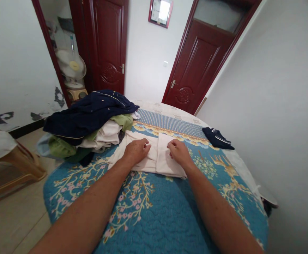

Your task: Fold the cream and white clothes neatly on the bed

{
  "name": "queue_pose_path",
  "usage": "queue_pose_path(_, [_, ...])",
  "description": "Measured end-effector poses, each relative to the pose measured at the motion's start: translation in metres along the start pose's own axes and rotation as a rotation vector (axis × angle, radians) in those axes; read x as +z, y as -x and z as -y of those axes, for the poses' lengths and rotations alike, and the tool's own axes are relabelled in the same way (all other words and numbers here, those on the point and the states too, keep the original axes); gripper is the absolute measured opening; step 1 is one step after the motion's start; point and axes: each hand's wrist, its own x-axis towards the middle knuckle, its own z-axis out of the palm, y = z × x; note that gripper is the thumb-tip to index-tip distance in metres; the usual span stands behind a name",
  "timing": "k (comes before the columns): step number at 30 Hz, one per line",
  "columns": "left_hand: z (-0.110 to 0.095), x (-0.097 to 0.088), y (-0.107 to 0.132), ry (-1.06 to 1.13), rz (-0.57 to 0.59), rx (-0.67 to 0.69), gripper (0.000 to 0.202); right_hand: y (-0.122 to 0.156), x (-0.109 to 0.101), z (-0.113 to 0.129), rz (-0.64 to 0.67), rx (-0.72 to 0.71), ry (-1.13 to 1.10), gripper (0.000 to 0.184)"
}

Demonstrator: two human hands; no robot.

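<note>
A cream-white garment (167, 164) lies folded on the bed cover, its right part doubled over in a neat panel. My left hand (138, 151) is over the garment's left half, palm down, fingers loosely curled with a gap between thumb and forefinger. Over the right panel is my right hand (179, 151), its fingers half bent and apart from the thumb. I see no cloth pinched in either hand. Whether the fingertips touch the fabric is hard to tell.
A heap of clothes, topped by a navy garment (95, 113), sits at the left. A folded dark garment (217, 138) lies near the right edge. Beneath is a blue flowered cover (164, 211). A stool (18, 165) stands left, a white wall (283, 88) right.
</note>
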Motion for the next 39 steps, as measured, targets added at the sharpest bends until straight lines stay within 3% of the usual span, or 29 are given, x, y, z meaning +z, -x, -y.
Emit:
queue_pose_path(3, [-0.028,0.015,0.011,0.085,0.093,0.019,0.040,0.003,-0.013,-0.029,-0.179,-0.044,0.071,0.027])
queue_pose_path(5, [-0.042,0.025,0.018,0.077,0.149,0.022,0.046,0.008,-0.009,-0.051,-0.244,-0.118,0.147,0.032])
queue_pose_path(10, [-0.052,0.034,0.024,0.084,0.208,-0.002,0.052,0.020,0.020,-0.088,-0.186,-0.283,0.335,0.047])
queue_pose_path(20, [-0.028,0.033,0.010,0.484,0.241,-0.017,0.039,0.022,0.019,-0.079,-0.126,-0.317,0.375,0.056])
queue_pose_path(33, [-0.021,0.016,0.010,0.371,0.318,0.039,0.032,0.029,0.031,-0.078,-0.110,-0.314,0.430,0.054])
queue_pose_path(39, [-0.019,0.015,0.009,0.289,0.319,0.024,0.031,0.027,0.031,-0.072,-0.016,-0.257,0.435,0.053])
